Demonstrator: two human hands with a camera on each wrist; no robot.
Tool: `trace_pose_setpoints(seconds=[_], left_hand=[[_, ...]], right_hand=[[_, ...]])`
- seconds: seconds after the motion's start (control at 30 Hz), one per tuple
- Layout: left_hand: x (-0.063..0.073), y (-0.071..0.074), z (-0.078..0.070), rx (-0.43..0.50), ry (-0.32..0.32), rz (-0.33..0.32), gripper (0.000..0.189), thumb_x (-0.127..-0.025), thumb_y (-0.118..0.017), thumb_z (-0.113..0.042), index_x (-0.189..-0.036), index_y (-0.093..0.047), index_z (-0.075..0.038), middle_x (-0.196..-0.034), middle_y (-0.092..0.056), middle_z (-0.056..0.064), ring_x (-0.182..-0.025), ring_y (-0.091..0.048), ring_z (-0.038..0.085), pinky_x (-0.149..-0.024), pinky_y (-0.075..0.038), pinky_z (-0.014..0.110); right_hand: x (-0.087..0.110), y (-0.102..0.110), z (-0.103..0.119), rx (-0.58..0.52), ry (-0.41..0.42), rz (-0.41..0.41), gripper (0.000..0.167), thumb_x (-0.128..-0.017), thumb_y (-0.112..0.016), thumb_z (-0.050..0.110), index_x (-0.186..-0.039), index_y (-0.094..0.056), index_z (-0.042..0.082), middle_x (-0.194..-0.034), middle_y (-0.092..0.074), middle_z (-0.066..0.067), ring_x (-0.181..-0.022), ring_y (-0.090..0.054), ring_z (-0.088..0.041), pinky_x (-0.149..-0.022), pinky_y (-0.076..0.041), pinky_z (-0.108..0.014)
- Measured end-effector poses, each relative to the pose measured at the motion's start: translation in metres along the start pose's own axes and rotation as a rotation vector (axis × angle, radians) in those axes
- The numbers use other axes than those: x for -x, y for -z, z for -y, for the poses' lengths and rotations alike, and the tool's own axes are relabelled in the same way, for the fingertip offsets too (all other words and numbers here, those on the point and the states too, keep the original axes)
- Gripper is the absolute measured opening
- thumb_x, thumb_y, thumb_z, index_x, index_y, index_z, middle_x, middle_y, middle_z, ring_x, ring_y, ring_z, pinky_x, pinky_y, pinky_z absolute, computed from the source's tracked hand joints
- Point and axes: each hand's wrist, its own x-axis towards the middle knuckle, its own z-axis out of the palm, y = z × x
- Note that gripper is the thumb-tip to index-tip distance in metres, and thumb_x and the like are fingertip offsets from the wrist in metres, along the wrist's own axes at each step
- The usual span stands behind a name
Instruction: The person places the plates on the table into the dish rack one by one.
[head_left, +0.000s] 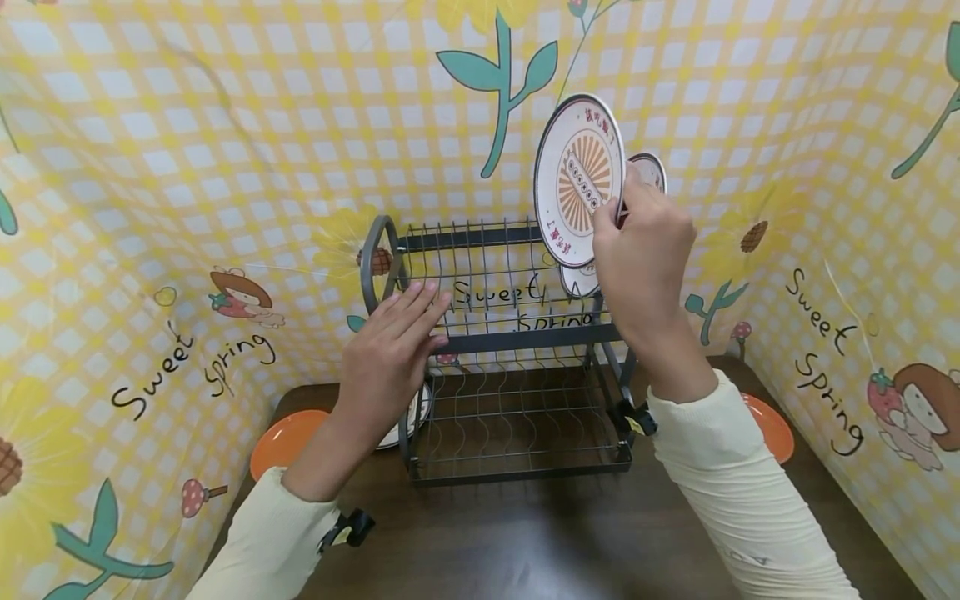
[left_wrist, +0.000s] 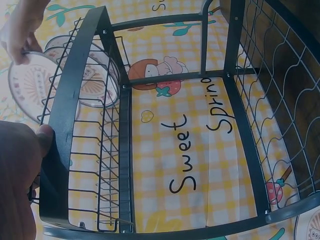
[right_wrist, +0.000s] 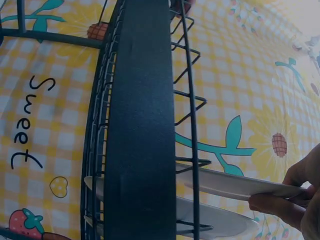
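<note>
Over the right end of the two-tier dark dish rack (head_left: 525, 337), my right hand (head_left: 648, 242) pinches the edge of a white plate (head_left: 573, 179) with an orange sunburst and red lettering. The plate is tilted on its edge above the upper tier. Just behind it, other white plates (left_wrist: 92, 82) stand in the wire slots at that end, partly hidden by my hand in the head view. My left hand (head_left: 393, 350) holds the upper tier's front bar near its left end, fingers laid over the top and thumb (left_wrist: 45, 139) against the bar's edge.
Orange plates lie on the brown table (head_left: 495, 542), one on the left (head_left: 288, 437) and one on the right (head_left: 771, 427). A white plate (head_left: 390, 437) shows partly beside the rack's lower left. Yellow checked cloth (head_left: 300, 125) surrounds the back and sides.
</note>
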Motion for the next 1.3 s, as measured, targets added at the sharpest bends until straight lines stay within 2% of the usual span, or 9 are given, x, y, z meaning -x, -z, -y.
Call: trace_pose_setpoints(seconds=[0.13,0.2,0.37,0.57,0.83,0.93,1.07,1.17,1.3], left_hand=[[0.001,0.0,0.0,-0.003,0.0,-0.005,0.049,-0.09,-0.078,-0.016,-0.137,-0.067,-0.009,-0.14,-0.064,0.012,-0.134,-0.06,0.029,-0.12,-0.044,0.045],[0.001,0.0,0.0,0.0,-0.002,-0.01,0.049,-0.09,-0.078,-0.015,-0.137,-0.067,-0.009,-0.14,-0.064,0.012,-0.133,-0.061,0.03,-0.119,-0.045,0.045],[0.0,-0.001,0.0,0.002,-0.004,-0.022,0.049,-0.089,-0.079,-0.014,-0.137,-0.067,-0.009,-0.139,-0.065,0.013,-0.131,-0.063,0.031,-0.119,-0.045,0.045],[0.0,-0.001,0.001,-0.009,-0.005,-0.021,0.049,-0.09,-0.078,-0.016,-0.137,-0.067,-0.01,-0.139,-0.065,0.012,-0.131,-0.063,0.031,-0.118,-0.045,0.045],[0.0,0.001,0.001,-0.019,-0.006,-0.003,0.048,-0.091,-0.077,-0.016,-0.138,-0.066,-0.01,-0.14,-0.064,0.012,-0.131,-0.063,0.031,-0.118,-0.046,0.046],[0.0,0.001,0.001,-0.018,-0.005,-0.001,0.049,-0.09,-0.078,-0.015,-0.138,-0.066,-0.01,-0.14,-0.064,0.012,-0.132,-0.063,0.031,-0.118,-0.046,0.045],[0.0,0.001,0.001,-0.014,-0.001,0.0,0.05,-0.09,-0.079,-0.015,-0.138,-0.066,-0.01,-0.14,-0.064,0.012,-0.132,-0.062,0.03,-0.119,-0.045,0.045],[0.0,0.001,0.001,-0.016,-0.002,0.002,0.049,-0.09,-0.079,-0.015,-0.137,-0.067,-0.009,-0.14,-0.064,0.012,-0.132,-0.062,0.03,-0.119,-0.045,0.045],[0.0,0.001,0.0,-0.02,0.0,0.006,0.05,-0.09,-0.079,-0.015,-0.137,-0.067,-0.009,-0.14,-0.064,0.012,-0.132,-0.062,0.03,-0.118,-0.045,0.045]], right_hand=[[0.002,-0.009,-0.001,0.052,0.021,0.072,0.017,-0.093,-0.053,-0.007,-0.092,-0.069,-0.012,-0.071,-0.064,-0.023,-0.061,-0.049,-0.03,-0.053,-0.036,-0.033],[0.002,-0.013,-0.002,0.072,0.023,0.111,0.016,-0.092,-0.052,-0.008,-0.081,-0.064,-0.009,-0.062,-0.053,-0.018,-0.058,-0.041,-0.029,-0.05,-0.033,-0.033],[0.004,-0.02,-0.003,0.172,0.035,0.173,0.015,-0.089,-0.051,-0.007,-0.084,-0.065,-0.01,-0.058,-0.038,-0.008,-0.057,-0.033,-0.025,-0.048,-0.029,-0.031],[0.006,-0.024,-0.004,0.26,0.055,0.236,0.014,-0.089,-0.051,-0.005,-0.077,-0.06,-0.007,-0.058,-0.037,-0.007,-0.056,-0.03,-0.023,-0.047,-0.024,-0.028],[0.008,-0.025,-0.002,0.245,0.007,0.261,0.015,-0.089,-0.055,-0.004,-0.09,-0.066,-0.014,-0.066,-0.063,-0.025,-0.057,-0.048,-0.027,-0.048,-0.048,-0.04],[0.007,-0.022,0.0,0.273,-0.035,0.314,0.021,-0.091,-0.051,-0.003,-0.099,-0.066,-0.017,-0.068,-0.064,-0.027,-0.057,-0.051,-0.027,-0.046,-0.049,-0.039],[0.007,-0.018,0.005,0.295,-0.115,0.363,0.039,-0.095,-0.048,-0.001,-0.128,-0.057,-0.019,-0.07,-0.065,-0.028,-0.055,-0.06,-0.031,-0.043,-0.051,-0.039],[0.007,-0.015,0.007,0.268,-0.173,0.384,0.046,-0.098,-0.054,0.004,-0.14,-0.048,-0.015,-0.078,-0.068,-0.032,-0.064,-0.07,-0.041,-0.051,-0.059,-0.047],[0.01,-0.009,0.009,0.223,-0.223,0.436,0.059,-0.1,-0.065,0.019,-0.145,-0.041,-0.01,-0.087,-0.069,-0.033,-0.078,-0.072,-0.049,-0.064,-0.062,-0.054]])
